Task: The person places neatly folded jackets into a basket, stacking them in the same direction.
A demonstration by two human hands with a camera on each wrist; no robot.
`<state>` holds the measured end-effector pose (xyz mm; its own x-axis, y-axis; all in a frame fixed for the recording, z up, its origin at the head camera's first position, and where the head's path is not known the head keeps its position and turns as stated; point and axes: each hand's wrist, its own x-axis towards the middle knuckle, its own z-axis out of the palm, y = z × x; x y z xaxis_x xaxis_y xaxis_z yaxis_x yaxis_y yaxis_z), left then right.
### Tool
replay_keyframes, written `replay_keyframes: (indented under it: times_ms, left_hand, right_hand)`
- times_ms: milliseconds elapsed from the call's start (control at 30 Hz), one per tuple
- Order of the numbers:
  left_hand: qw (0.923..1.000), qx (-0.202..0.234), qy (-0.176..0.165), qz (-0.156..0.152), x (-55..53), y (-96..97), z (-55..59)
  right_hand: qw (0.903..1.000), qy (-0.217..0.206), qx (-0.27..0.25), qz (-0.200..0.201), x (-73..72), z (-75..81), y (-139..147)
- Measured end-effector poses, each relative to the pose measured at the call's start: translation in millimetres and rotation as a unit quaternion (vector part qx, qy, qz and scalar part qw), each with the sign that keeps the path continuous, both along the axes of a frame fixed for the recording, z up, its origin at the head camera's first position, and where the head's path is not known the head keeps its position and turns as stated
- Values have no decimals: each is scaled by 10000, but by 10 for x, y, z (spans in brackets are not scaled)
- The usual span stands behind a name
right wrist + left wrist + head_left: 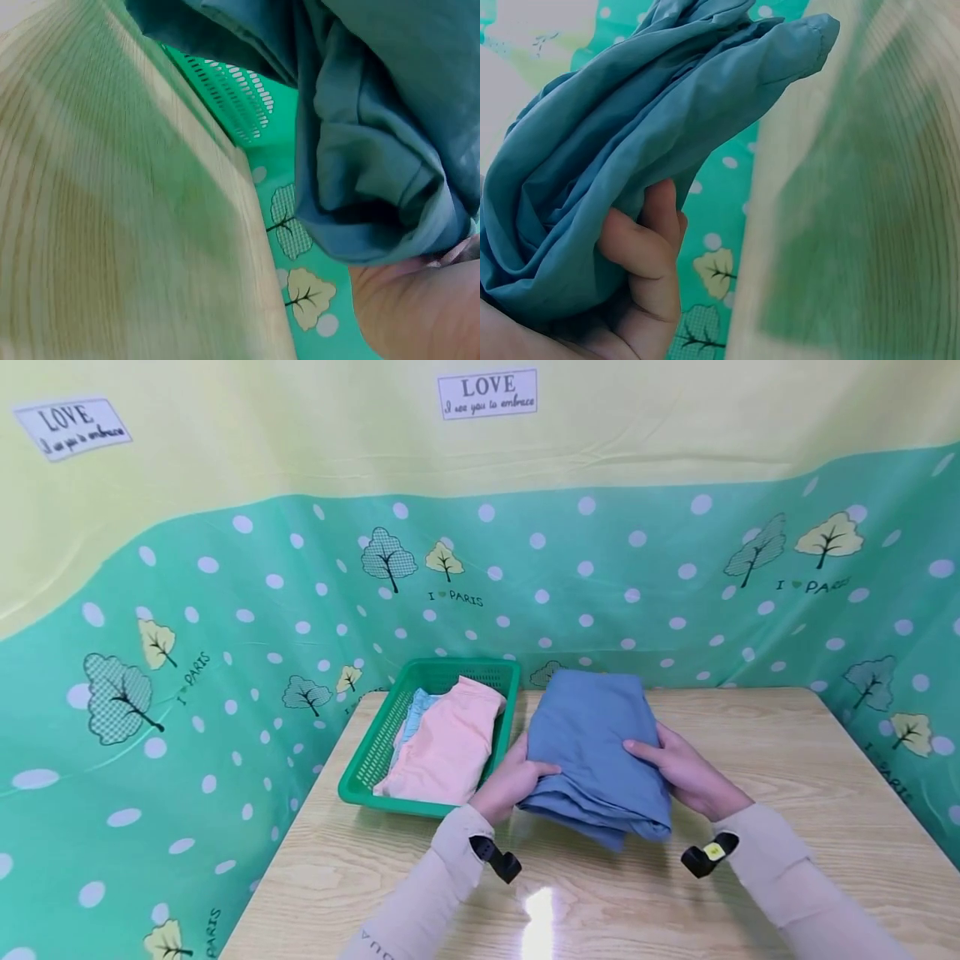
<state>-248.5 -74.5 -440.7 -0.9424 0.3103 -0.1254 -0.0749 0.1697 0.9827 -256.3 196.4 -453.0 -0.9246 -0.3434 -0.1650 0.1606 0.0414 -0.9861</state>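
A folded blue garment [592,735] is held up over the wooden table, its layered lower edge hanging loose toward me. My left hand [512,781] grips its left side, thumb on top; in the left wrist view the fingers [641,251] curl against the cloth's underside. On the right side my right hand [693,772] holds the bundle, thumb lying over the top face and the other fingers hidden beneath. The right wrist view shows the bunched blue folds [382,165] above part of that hand [420,300].
Left of the garment stands a green plastic basket [360,777] with pink clothing [450,743] and light blue clothing [415,714] inside. The wooden table [780,760] reaches back to a green and yellow patterned curtain [540,585]. Each wrist wears a dark strap with a small camera.
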Motion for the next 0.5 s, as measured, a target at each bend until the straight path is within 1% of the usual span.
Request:
replay_keyframes:
  times_ms: [133, 333, 500]
  left_hand:
    - [10000, -88, 14, 31, -9, -103, 51]
    - [9999, -114, 84, -68, -36, -233, 138]
    - [9998, -166, 110, -30, -51, -348, 214]
  right_hand:
    - [9999, 22, -85, 110, -35, 28, -69]
    - [9996, 38, -163, 222, -83, 73, -179]
    - [9994, 36, -207, 269, -133, 116, -279]
